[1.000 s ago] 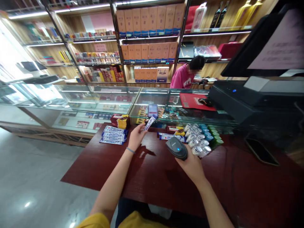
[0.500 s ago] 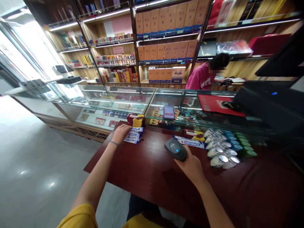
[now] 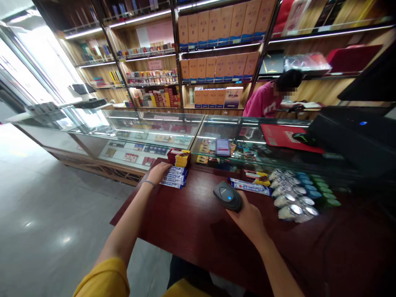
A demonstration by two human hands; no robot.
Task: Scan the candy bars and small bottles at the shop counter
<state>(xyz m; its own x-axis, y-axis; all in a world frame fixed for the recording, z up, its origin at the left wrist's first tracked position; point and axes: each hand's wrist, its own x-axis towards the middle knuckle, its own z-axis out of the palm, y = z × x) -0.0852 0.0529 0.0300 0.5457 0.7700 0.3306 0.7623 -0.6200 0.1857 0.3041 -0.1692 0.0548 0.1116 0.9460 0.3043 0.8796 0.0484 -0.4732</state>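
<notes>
My left hand (image 3: 157, 173) lies at the left end of a row of blue-and-white snack packets (image 3: 173, 177), its fingers stretched forward and touching the upper ones. Part of those packets is hidden under the fingers. Just behind them is a stack of dark red and yellow snack packs (image 3: 180, 156). In my right hand (image 3: 249, 213) is a dark grey barcode scanner (image 3: 228, 195) with a blue light, held above the table and pointing left. More blue-and-white packets (image 3: 251, 187) lie beyond the scanner, beside a red and yellow pack (image 3: 256, 177).
Several silver-topped containers (image 3: 290, 211), with blue and green ones alongside, stand at the right of the dark red table (image 3: 185, 222). A glass display counter (image 3: 148, 132) runs behind it. Past the counter is a person in a pink top (image 3: 261, 99). A dark monitor (image 3: 355, 136) stands right.
My left hand has shifted slightly left and down, and the upper blue-and-white packet now sits closer in line with the others. The scanner stays in my right hand, nearly unmoved.
</notes>
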